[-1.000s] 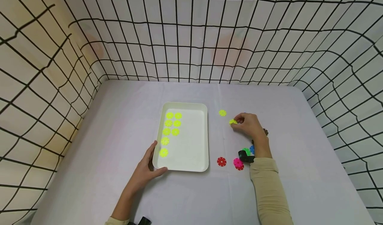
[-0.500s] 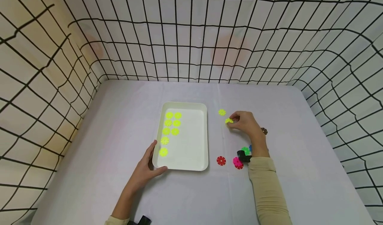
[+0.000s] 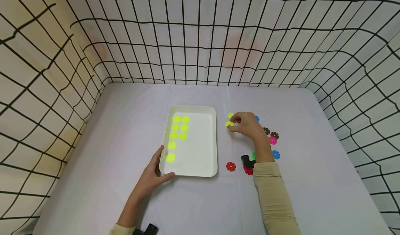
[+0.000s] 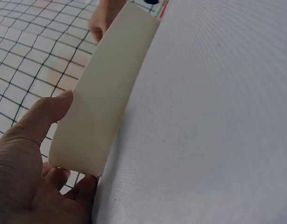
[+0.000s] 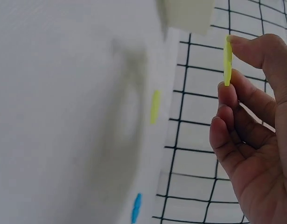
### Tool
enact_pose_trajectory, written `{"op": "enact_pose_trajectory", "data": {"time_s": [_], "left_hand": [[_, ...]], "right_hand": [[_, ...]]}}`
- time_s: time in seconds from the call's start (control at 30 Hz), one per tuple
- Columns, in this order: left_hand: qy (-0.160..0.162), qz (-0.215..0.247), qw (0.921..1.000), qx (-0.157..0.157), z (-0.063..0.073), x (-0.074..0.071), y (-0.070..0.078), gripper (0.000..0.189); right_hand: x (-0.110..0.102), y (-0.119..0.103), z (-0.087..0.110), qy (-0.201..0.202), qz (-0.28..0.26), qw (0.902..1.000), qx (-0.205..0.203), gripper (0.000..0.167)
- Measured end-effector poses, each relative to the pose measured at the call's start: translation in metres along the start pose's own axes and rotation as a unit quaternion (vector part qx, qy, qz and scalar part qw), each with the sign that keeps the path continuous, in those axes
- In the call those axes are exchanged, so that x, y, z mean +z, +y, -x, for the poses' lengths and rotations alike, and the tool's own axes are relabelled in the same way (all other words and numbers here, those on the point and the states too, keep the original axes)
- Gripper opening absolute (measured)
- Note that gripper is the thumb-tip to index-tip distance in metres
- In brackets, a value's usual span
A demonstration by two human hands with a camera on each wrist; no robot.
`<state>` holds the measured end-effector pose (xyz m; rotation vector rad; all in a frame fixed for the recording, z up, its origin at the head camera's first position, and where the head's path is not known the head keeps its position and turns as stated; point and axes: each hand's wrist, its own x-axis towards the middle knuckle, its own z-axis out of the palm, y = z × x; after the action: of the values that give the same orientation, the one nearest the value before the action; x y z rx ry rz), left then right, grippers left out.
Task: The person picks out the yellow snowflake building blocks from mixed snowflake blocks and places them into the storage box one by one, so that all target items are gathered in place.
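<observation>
The corner of a white rectangular tray point(image 3: 201, 144) is in my left hand point(image 3: 153, 172). In the left wrist view, the thumb lies against one side of the tray point(image 4: 101, 93) and the fingers bend round another. Just right of the tray, my right hand point(image 3: 250, 125) pinches a yellow notched disc point(image 3: 229, 124) between thumb and fingertips. The right wrist view shows this yellow disc point(image 5: 227, 60) edge-on, above the table. Several matching yellow discs point(image 3: 182, 136) lie in two columns on the tray's left side. One more yellow disc point(image 3: 230, 115) lies on the table behind the held one.
Right of the tray lie a red disc point(image 3: 231, 166), brown discs point(image 3: 274, 135), a pink disc point(image 3: 273, 140) and blue discs point(image 3: 276, 154). A green disc point(image 3: 253, 155) is partly hidden by the right wrist camera point(image 3: 247, 161). Black wire mesh point(image 3: 200, 47) borders the white table.
My right hand has moved left toward the tray, carrying the yellow disc. Blue, brown and pink discs that it covered now show. The left hand stays at the tray corner.
</observation>
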<state>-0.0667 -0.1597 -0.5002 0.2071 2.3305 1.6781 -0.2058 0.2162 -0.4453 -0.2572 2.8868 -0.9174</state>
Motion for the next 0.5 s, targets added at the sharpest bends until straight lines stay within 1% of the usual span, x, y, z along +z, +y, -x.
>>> {"op": "enact_pose_trajectory", "data": {"time_s": [0.1, 0.3, 0.4, 0.5], "left_hand": [[0.001, -0.002, 1.0, 0.001, 0.0, 0.0, 0.001, 0.108], [0.003, -0.005, 1.0, -0.005, 0.0, -0.001, 0.001, 0.109], [0.003, -0.003, 1.0, -0.003, -0.001, -0.001, 0.0, 0.108], [0.002, -0.001, 1.0, 0.006, -0.001, -0.001, -0.001, 0.108]], "right_hand": [[-0.001, -0.015, -0.003, 0.002, 0.002, 0.9998, -0.021, 0.03], [0.003, -0.048, -0.008, 0.001, -0.019, 0.9983, -0.055, 0.028], [0.006, -0.062, -0.01, -0.009, -0.024, 0.9969, -0.075, 0.028], [0.009, -0.075, -0.013, -0.02, -0.028, 0.995, -0.093, 0.028]]}}
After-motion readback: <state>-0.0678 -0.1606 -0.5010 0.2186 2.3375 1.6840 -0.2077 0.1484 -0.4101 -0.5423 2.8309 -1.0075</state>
